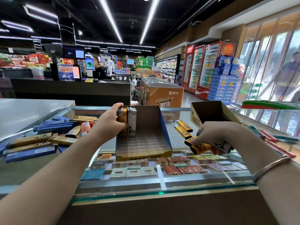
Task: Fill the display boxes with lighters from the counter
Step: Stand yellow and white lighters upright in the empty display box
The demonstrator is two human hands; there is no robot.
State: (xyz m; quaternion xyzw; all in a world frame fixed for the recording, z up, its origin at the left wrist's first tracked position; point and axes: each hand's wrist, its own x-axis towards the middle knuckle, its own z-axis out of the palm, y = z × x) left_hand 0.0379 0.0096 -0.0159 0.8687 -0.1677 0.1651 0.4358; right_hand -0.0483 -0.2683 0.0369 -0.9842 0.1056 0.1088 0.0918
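Note:
A cardboard display box (146, 143) with a gridded floor stands on the glass counter (162, 179) in the middle. My left hand (112, 120) grips a bunch of upright yellow and white lighters (128, 120) in the box's back left corner. My right hand (215, 135) holds several yellow and white lighters (211, 147) just above the glass, right of the box. Two yellow lighters (184, 129) lie loose on the glass between the boxes. A second, brown display box (211, 114) stands behind my right hand.
Cigarette cartons (48, 137) in blue and gold are piled on the counter's left side. Cigarette packs (146, 168) show under the glass. Red and teal flat items (272, 140) lie at the right edge. Checkout desks, a freezer and fridges stand beyond.

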